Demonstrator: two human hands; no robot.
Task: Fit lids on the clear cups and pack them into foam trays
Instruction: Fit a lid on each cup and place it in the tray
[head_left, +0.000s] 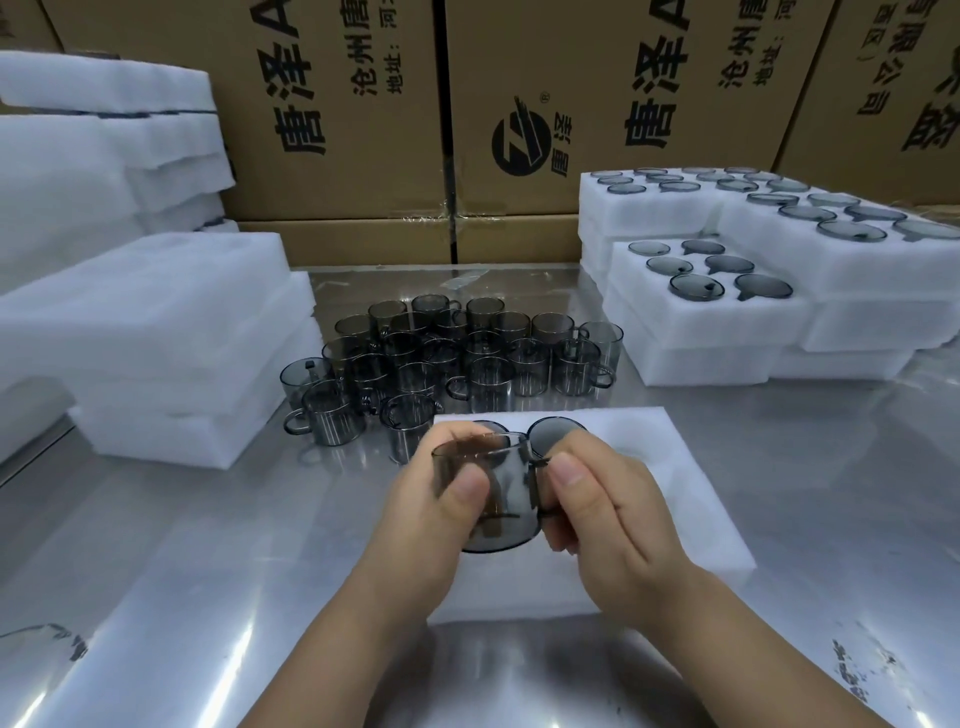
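A smoky clear cup (511, 491) with a side handle is held above the white foam tray (670, 483) in front of me. My left hand (436, 499) grips the cup's body, thumb on its front wall. My right hand (608, 509) pinches the cup's handle on the right. Just behind the held cup, a cup (556, 434) sits sunk in a tray hole, its grey top showing. Several loose cups (457, 353) stand grouped on the steel table beyond the tray.
Stacked foam trays (717, 317) filled with cups stand at the right. Plain foam stacks (156, 332) rise at the left. Cardboard boxes (337, 130) wall off the back. The shiny steel table (182, 571) reaches to the near edge.
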